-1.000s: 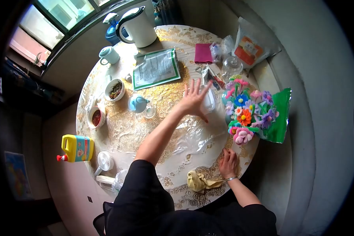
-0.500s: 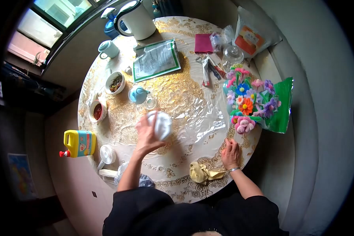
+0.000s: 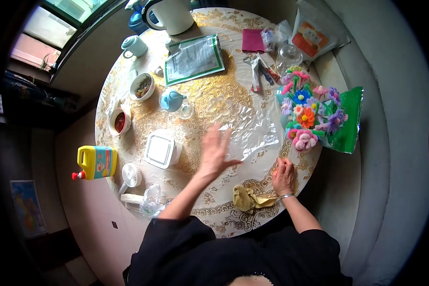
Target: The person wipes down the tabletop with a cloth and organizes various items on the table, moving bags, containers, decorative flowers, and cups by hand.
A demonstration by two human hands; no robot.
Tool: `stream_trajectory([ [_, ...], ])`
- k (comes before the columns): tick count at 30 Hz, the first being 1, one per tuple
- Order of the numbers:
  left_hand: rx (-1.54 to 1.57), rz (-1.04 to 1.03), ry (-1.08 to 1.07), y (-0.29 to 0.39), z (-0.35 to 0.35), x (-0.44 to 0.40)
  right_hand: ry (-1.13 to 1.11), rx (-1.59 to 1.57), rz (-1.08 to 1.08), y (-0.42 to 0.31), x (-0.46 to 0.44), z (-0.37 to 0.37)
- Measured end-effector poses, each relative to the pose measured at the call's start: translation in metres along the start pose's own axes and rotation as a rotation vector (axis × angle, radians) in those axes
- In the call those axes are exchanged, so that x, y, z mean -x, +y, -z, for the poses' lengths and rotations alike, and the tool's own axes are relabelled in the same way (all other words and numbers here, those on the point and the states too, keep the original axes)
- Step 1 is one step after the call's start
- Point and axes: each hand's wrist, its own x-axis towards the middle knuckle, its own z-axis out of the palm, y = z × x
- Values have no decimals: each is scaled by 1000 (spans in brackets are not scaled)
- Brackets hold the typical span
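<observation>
My left hand (image 3: 216, 150), slightly blurred, is open with its fingers spread above the middle of the table, holding nothing. To its left stands a white square lidded container (image 3: 160, 149), apart from the hand. Just right of my fingers lies a clear, shiny plastic sheet (image 3: 255, 136). My right hand (image 3: 283, 177) rests on the table's right edge, fingers curled in, and no object shows in it. A crumpled yellow cloth (image 3: 245, 199) lies to its lower left.
Beyond the container are a blue pot-like item (image 3: 171, 100), two bowls (image 3: 142, 86) and a green-edged packet (image 3: 194, 59). Knitted flowers (image 3: 307, 114) stand at the right. A yellow jug (image 3: 97, 162), small fan (image 3: 131, 175) and plastic bag (image 3: 151, 201) are at the left; a kettle (image 3: 174, 16) behind.
My left hand has let go of the white container, which now sits farther left, and has moved right with fingers spread. My right hand stays in place on the table. The view has shifted slightly.
</observation>
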Motion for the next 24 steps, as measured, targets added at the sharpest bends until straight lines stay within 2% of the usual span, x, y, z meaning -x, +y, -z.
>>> stream_trajectory([
  [1,0,17,-50,18,-13,-14,6,2,1,0,0,-1],
  [4,27,27,-40,4,-84,-42,49,11,12,3,1,-3],
  [5,32,-50,75,-16,-105,-50,41,15,11,4,1,-4],
  [6,35,-126,181,-22,-98,-56,30,14,6,3,1,-4],
  [7,265,-125,303,-23,-95,-56,32,10,8,2,2,-4],
  [9,743,144,372,-16,-86,-53,30,2,10,1,3,-2],
  [10,462,22,477,-16,-71,-52,39,-6,16,1,0,-1],
  [11,561,196,346,-12,-58,-47,37,-2,13,0,-1,1],
  [12,465,144,395,-11,-53,-49,37,-4,0,0,0,1],
  [14,304,244,274,-3,-44,-55,16,-30,7,0,-1,3],
  [15,305,237,271,4,-41,-60,19,-28,0,1,1,2],
  [17,-97,20,95,21,-39,-73,-6,-11,-7,2,1,-1],
  [18,-62,4,-107,36,-34,-82,-5,-9,-10,2,0,-1],
  [20,242,-81,-48,55,-56,-99,-25,-20,-24,2,1,0],
  [24,482,-96,99,86,-104,-136,-45,28,-64,-1,2,2],
])
